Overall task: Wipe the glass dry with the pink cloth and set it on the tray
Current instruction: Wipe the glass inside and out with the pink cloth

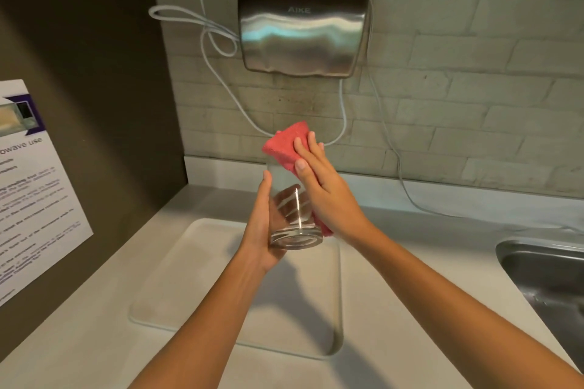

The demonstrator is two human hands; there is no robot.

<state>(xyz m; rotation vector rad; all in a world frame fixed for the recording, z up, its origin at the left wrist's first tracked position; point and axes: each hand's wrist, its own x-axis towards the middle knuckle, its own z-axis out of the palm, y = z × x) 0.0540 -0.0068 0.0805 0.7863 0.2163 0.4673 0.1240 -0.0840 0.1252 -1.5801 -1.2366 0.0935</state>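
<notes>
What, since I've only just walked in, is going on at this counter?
A person's left hand grips a clear drinking glass, tilted with its base toward the camera, above a white tray. The right hand presses a pink cloth against the glass's side with straight fingers. The glass is not yet on the tray.

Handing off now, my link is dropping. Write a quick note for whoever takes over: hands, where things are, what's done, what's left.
Left hand grips the glass near its base, tilted, in the air above the tray.
Right hand presses the pink cloth against the glass's side, fingers straight.
Done: cloth is on the glass; how dry it is cannot be judged.
Left: finish wiping, then set the glass on the tray.
</notes>
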